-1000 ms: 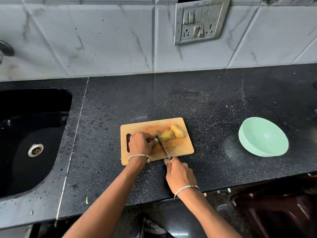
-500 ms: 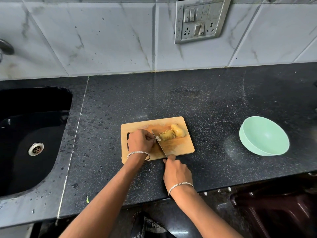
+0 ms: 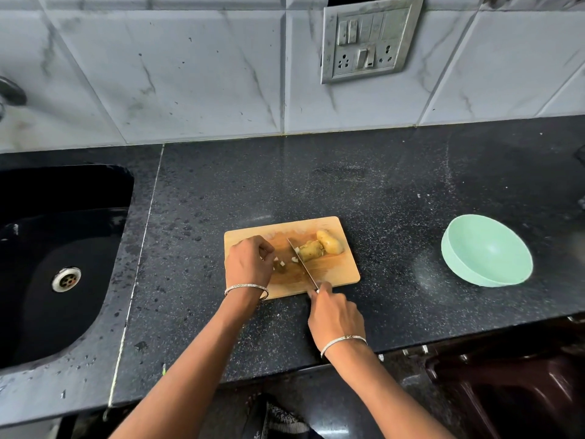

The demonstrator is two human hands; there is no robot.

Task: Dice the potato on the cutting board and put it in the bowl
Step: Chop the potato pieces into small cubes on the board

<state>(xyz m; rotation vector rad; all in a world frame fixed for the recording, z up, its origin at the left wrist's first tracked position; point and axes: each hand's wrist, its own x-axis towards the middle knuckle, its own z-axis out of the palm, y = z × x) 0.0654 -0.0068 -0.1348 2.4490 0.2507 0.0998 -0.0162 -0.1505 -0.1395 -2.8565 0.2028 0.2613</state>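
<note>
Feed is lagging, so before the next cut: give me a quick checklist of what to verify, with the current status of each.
1. Knife grip: right hand grips the knife by its handle, blade over the cutting board. ok
2. Fingers clear: left hand sits left of the blade, fingers curled, with a gap between them and the blade. ok
3. Left hand pinning a piece: cannot tell
4. Dicing finished: two large potato chunks lie uncut right of the blade, with only a few diced bits left of it. not ok
5. Bowl ready: bowl is empty, on the counter right of the board and apart from it. ok
</note>
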